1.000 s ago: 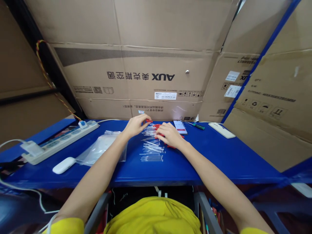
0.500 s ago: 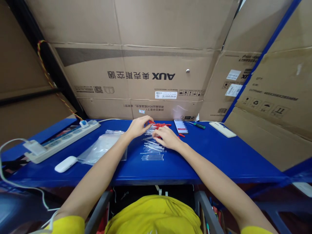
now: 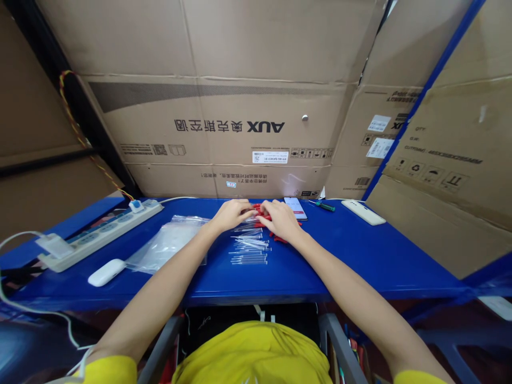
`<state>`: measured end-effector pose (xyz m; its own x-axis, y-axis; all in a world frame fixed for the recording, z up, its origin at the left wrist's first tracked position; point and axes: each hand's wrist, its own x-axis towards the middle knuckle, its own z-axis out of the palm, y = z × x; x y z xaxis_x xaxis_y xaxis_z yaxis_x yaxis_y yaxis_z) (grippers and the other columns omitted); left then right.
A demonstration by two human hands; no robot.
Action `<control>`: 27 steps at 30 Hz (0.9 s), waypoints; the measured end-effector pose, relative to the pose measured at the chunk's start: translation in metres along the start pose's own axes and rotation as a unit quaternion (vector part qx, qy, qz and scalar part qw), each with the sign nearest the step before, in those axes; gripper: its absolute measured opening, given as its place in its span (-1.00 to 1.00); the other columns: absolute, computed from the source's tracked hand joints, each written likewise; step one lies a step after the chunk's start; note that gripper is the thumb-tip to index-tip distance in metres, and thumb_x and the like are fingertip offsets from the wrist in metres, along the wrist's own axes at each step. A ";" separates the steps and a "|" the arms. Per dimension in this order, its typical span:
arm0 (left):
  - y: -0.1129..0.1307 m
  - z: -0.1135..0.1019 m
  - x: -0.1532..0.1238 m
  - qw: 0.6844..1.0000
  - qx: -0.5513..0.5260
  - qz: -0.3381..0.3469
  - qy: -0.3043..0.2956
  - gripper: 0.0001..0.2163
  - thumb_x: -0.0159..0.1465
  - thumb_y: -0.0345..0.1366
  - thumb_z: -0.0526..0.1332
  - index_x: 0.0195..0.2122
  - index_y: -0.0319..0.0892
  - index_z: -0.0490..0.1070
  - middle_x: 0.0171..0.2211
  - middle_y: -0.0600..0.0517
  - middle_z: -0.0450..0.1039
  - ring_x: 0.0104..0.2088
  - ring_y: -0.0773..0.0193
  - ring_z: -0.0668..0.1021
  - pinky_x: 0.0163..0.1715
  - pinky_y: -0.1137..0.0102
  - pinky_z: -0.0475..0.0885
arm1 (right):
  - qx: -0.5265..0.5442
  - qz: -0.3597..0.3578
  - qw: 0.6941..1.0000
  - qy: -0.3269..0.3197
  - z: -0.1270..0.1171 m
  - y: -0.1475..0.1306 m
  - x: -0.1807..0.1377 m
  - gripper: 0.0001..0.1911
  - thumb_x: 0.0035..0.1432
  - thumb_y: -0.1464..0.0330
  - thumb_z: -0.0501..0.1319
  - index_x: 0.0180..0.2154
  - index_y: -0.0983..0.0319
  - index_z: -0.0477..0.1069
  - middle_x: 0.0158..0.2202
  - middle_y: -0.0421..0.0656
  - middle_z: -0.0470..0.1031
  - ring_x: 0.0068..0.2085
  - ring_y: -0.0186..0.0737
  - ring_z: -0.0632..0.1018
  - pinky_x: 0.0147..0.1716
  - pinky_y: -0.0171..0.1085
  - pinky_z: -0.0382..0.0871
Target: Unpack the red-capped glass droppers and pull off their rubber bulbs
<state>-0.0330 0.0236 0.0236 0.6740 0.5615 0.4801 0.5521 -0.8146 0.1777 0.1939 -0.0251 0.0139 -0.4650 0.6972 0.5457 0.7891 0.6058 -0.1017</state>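
Thin clear plastic sticks (image 3: 250,244) lie in a loose row on the blue table, below and between my hands. My left hand (image 3: 232,215) is at the upper end of that row, thumb and bent fingers drawn together beside the small red pieces (image 3: 258,207). Facing it, my right hand (image 3: 282,220) curls over the same red pieces, its thumb and fingertips closed in. Whatever either hand grips is too small and too covered to make out. Another red piece (image 3: 280,240) lies just under the right hand.
Clear plastic bags (image 3: 168,242) lie on the left, near a white rounded case (image 3: 106,272) and a power strip (image 3: 102,234). Behind my right hand is a lit phone (image 3: 296,208), then a green screwdriver (image 3: 322,206) and a white phone-shaped object (image 3: 363,212). Cardboard (image 3: 228,101) walls the back.
My right hand has moved up and slightly right from the sticks to the red pieces. My left hand has shifted slightly right and down. Red pieces now show below my right hand.
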 end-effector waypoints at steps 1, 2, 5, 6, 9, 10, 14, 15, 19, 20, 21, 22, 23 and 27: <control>0.001 0.001 0.001 1.000 -0.005 -0.003 -0.002 -0.59 0.50 -0.01 0.09 -0.27 -0.14 0.61 -0.34 -0.02 0.55 -0.36 0.23 0.55 -0.33 0.38 0.31 | -0.004 0.001 1.000 0.010 -0.003 0.003 0.000 -0.77 0.39 0.20 0.29 -0.05 0.20 0.46 -0.15 -0.06 0.61 -0.13 -0.06 0.48 -0.17 -0.19 0.20; 0.003 0.002 0.002 1.000 -0.014 -0.006 -0.003 -0.57 0.50 0.00 0.09 -0.31 -0.15 0.60 -0.36 -0.02 0.54 -0.37 0.23 0.54 -0.34 0.38 0.30 | -0.007 -0.009 1.000 0.014 -0.005 0.005 0.000 -0.73 0.38 0.20 0.29 0.01 0.20 0.45 -0.12 -0.05 0.61 -0.11 -0.05 0.47 -0.17 -0.18 0.20; 0.009 0.008 0.004 0.998 -0.059 -0.005 -0.004 -0.55 0.50 0.01 0.09 -0.36 -0.16 0.58 -0.39 0.00 0.55 -0.39 0.25 0.53 -0.33 0.37 0.30 | -0.015 -0.042 0.999 -0.004 -0.005 0.008 -0.002 -0.78 0.40 0.25 0.27 0.00 0.20 0.46 -0.11 -0.05 0.61 -0.09 -0.04 0.46 -0.15 -0.18 0.20; 0.011 0.010 0.005 0.997 -0.075 -0.002 -0.005 -0.56 0.50 0.00 0.09 -0.36 -0.17 0.57 -0.39 0.00 0.56 -0.38 0.25 0.54 -0.32 0.37 0.31 | -0.018 -0.043 0.999 -0.012 -0.005 0.008 -0.002 -0.83 0.40 0.28 0.26 -0.03 0.20 0.47 -0.14 -0.06 0.61 -0.10 -0.04 0.46 -0.16 -0.18 0.20; 0.015 0.016 0.005 0.994 -0.105 -0.005 -0.003 -0.56 0.52 -0.03 0.06 -0.33 -0.16 0.57 -0.32 -0.02 0.61 -0.31 0.22 0.58 -0.26 0.36 0.36 | -0.023 -0.029 0.999 -0.032 -0.003 0.008 -0.001 -0.87 0.39 0.34 0.25 -0.07 0.20 0.49 -0.20 -0.07 0.59 -0.13 -0.06 0.48 -0.17 -0.19 0.21; 0.015 0.017 0.005 0.994 -0.105 -0.010 -0.002 -0.56 0.53 -0.03 0.04 -0.30 -0.16 0.58 -0.30 -0.02 0.62 -0.27 0.20 0.59 -0.23 0.36 0.37 | -0.020 -0.022 0.999 -0.038 -0.004 0.010 -0.001 -0.87 0.38 0.34 0.25 -0.07 0.20 0.50 -0.21 -0.07 0.59 -0.13 -0.07 0.49 -0.17 -0.20 0.21; 0.012 0.017 0.002 0.998 -0.054 0.000 -0.028 -0.62 0.49 0.02 0.09 -0.18 -0.10 0.61 -0.18 -0.02 0.63 -0.17 0.16 0.62 -0.18 0.35 0.40 | -0.015 0.034 0.998 -0.052 -0.014 0.025 -0.001 -0.89 0.36 0.30 0.28 -0.14 0.17 0.54 -0.22 -0.11 0.62 -0.11 -0.09 0.53 -0.13 -0.21 0.27; 0.012 0.017 0.001 0.998 -0.040 0.008 -0.039 -0.65 0.47 0.03 0.15 -0.15 -0.08 0.62 -0.14 -0.02 0.62 -0.14 0.15 0.63 -0.17 0.35 0.41 | -0.018 0.052 0.997 -0.053 -0.017 0.031 -0.001 -0.90 0.35 0.30 0.29 -0.15 0.17 0.55 -0.21 -0.11 0.63 -0.10 -0.10 0.54 -0.13 -0.21 0.28; 0.012 0.019 0.001 0.997 -0.016 0.038 -0.066 -0.72 0.43 0.00 0.21 -0.05 -0.01 0.61 -0.02 -0.01 0.60 -0.01 0.13 0.62 -0.07 0.35 0.44 | -0.037 0.101 0.992 -0.065 -0.022 0.047 -0.006 -0.87 0.33 0.28 0.29 -0.17 0.16 0.59 -0.19 -0.08 0.65 -0.11 -0.09 0.56 -0.15 -0.21 0.34; 0.013 0.020 0.001 0.996 -0.011 0.044 -0.071 -0.73 0.43 -0.02 0.21 -0.03 0.00 0.61 -0.01 -0.01 0.60 0.00 0.13 0.62 -0.06 0.35 0.44 | -0.044 0.106 0.991 -0.071 -0.021 0.050 -0.008 -0.85 0.34 0.26 0.29 -0.17 0.15 0.61 -0.19 -0.07 0.65 -0.12 -0.08 0.57 -0.16 -0.20 0.35; 0.014 0.022 0.002 0.996 -0.006 0.048 -0.074 -0.75 0.43 -0.05 0.22 -0.03 -0.01 0.60 -0.02 -0.01 0.60 -0.01 0.14 0.62 -0.06 0.35 0.45 | -0.053 0.108 0.990 -0.077 -0.020 0.051 -0.009 -0.83 0.35 0.24 0.28 -0.17 0.15 0.63 -0.20 -0.06 0.65 -0.13 -0.06 0.57 -0.18 -0.20 0.36; 0.015 0.023 0.003 0.996 -0.001 0.050 -0.078 -0.76 0.43 -0.08 0.22 -0.03 -0.01 0.60 -0.03 -0.02 0.61 -0.02 0.14 0.63 -0.08 0.35 0.45 | -0.060 0.108 0.989 -0.083 -0.019 0.052 -0.009 -0.81 0.36 0.22 0.27 -0.18 0.14 0.64 -0.20 -0.05 0.65 -0.13 -0.05 0.58 -0.19 -0.20 0.36; 0.016 0.024 0.003 0.995 0.003 0.050 -0.081 -0.78 0.43 -0.10 0.23 -0.04 -0.02 0.60 -0.05 -0.01 0.61 -0.04 0.15 0.63 -0.09 0.36 0.46 | -0.066 0.104 0.988 -0.092 -0.017 0.052 -0.010 -0.79 0.36 0.21 0.26 -0.18 0.13 0.65 -0.21 -0.04 0.65 -0.13 -0.04 0.58 -0.19 -0.20 0.36; 0.016 0.025 0.004 0.994 -0.002 0.064 -0.088 -0.85 0.43 -0.17 0.24 -0.10 -0.05 0.56 -0.05 0.00 0.60 -0.05 0.17 0.63 -0.11 0.36 0.45 | -0.085 0.091 0.982 -0.144 -0.011 0.052 -0.011 -0.71 0.42 0.23 0.19 -0.25 0.13 0.66 -0.29 -0.06 0.64 -0.17 -0.07 0.58 -0.23 -0.23 0.32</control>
<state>-0.0094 0.0163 0.0069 0.8142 0.4691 0.3419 0.4539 -0.8817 0.1287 0.2443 -0.0056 0.0118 -0.3855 0.8820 0.2709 0.9135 0.4062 -0.0223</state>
